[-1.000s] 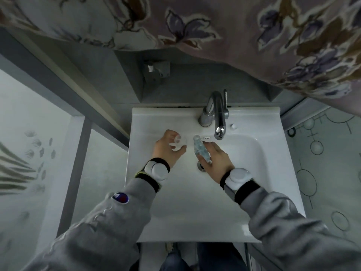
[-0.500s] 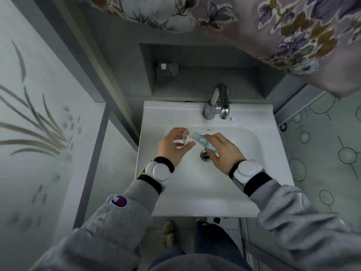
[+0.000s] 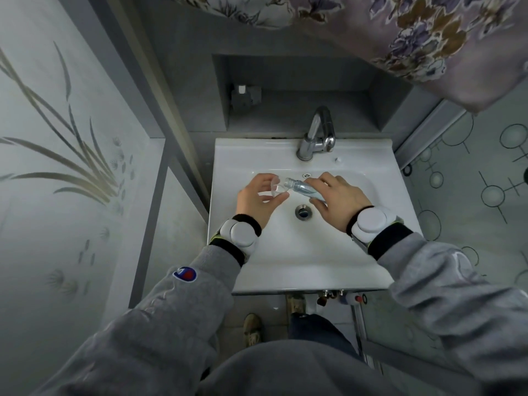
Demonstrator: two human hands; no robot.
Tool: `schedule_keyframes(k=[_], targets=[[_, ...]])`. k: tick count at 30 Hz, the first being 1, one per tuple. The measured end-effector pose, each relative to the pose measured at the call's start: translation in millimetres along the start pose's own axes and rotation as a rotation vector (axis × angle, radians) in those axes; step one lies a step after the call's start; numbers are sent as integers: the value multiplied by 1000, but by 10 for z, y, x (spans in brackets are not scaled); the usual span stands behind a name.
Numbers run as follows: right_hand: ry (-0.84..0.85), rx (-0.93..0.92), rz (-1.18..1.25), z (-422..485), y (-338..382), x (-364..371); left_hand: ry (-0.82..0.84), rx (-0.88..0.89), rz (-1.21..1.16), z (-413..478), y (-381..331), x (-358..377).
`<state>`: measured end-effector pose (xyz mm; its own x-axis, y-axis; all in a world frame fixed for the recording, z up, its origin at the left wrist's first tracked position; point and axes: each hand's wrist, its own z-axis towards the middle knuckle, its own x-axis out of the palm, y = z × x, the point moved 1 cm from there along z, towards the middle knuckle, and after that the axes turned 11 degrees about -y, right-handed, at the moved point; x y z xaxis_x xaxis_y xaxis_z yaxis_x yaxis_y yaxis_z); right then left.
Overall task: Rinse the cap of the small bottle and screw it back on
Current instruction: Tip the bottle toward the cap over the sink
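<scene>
Hands first: two of them, both mine, held over the white ceramic washbasin (image 3: pixel 303 258). My left hand (image 3: pixel 255 199) pinches the small clear plastic cap (image 3: pixel 276 186) between thumb and fingers; the cap is so transparent that its edges are hard to make out against the white bowl. My right hand (image 3: pixel 337 202) is wrapped around the small clear bottle (image 3: pixel 302 187), which lies nearly level with its open threaded neck pointing left, just beside the cap. Whether neck and cap touch I cannot tell. Most of the bottle's body is hidden under my right fingers, and its far end is out of sight. One round metal drain (image 3: pixel 303 212) sits in the bowl just near of the bottle, and one chrome tap (image 3: pixel 316 135) stands at the far rim. Each wrist carries one white round wrist unit on a black band, left (image 3: pixel 239 232) and right (image 3: pixel 370 222). Grey sleeves cover both arms and run off the near edge.
</scene>
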<state>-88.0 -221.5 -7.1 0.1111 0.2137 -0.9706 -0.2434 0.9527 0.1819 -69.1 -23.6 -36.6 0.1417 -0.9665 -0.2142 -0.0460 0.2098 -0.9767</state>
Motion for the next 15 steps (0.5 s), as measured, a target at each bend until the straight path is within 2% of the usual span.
schedule_keyframes(k=[15], targets=[[94,-113,-233,98,32,-235,1,3,-11,-12,45,32]])
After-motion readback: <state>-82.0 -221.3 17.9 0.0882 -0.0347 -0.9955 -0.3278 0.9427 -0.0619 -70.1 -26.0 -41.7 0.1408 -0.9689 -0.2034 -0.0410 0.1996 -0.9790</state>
